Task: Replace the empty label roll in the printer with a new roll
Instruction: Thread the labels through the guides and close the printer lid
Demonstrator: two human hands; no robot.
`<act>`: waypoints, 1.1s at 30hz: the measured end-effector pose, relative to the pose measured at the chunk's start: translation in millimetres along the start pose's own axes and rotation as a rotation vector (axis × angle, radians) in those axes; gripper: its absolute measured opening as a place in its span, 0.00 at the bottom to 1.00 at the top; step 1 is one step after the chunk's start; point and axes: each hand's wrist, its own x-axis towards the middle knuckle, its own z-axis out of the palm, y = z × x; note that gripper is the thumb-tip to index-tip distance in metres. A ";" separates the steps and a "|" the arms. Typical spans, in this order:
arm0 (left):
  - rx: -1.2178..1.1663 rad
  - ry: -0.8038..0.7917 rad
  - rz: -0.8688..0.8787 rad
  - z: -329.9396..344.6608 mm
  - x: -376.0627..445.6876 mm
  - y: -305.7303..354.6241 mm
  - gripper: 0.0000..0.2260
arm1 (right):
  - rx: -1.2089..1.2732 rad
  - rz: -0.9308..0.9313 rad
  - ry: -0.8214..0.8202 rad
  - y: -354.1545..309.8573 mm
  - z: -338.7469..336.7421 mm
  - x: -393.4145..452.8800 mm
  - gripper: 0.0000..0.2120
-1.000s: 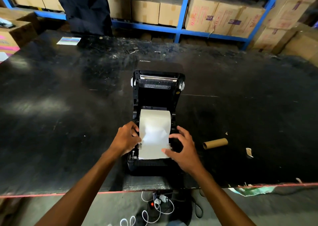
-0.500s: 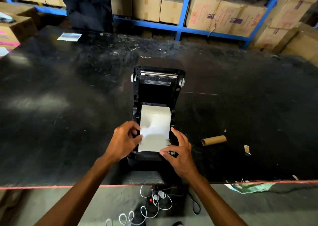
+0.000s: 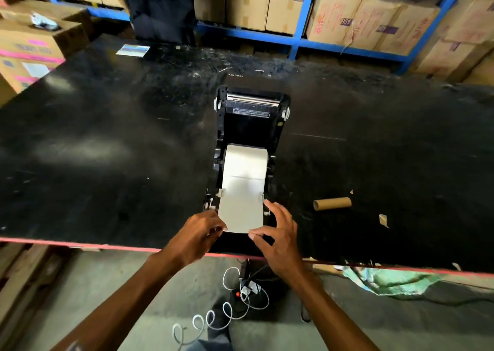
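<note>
While your left hand pinches the label strip mid-frame, your right hand touches its edge, fingers spread.

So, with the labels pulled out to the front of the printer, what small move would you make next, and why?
Probably ease the label strip down flat across the front edge of the printer. The left hand pinches its near corner, the right hand touches the other, it already sits between the side guides, and the lid stands open.
</note>
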 end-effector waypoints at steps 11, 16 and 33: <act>-0.018 0.020 -0.112 12.3 -34.0 16.9 0.06 | -0.109 -0.028 -0.106 -1.4 -4.2 -26.5 0.06; -0.061 -0.060 -0.178 5.0 -39.3 15.1 0.06 | -0.078 -0.049 -0.201 -3.6 -12.6 -20.0 0.08; -0.775 0.068 -0.986 -32.3 17.0 -2.6 0.25 | -0.521 -0.085 -0.009 -69.9 -91.6 234.6 0.31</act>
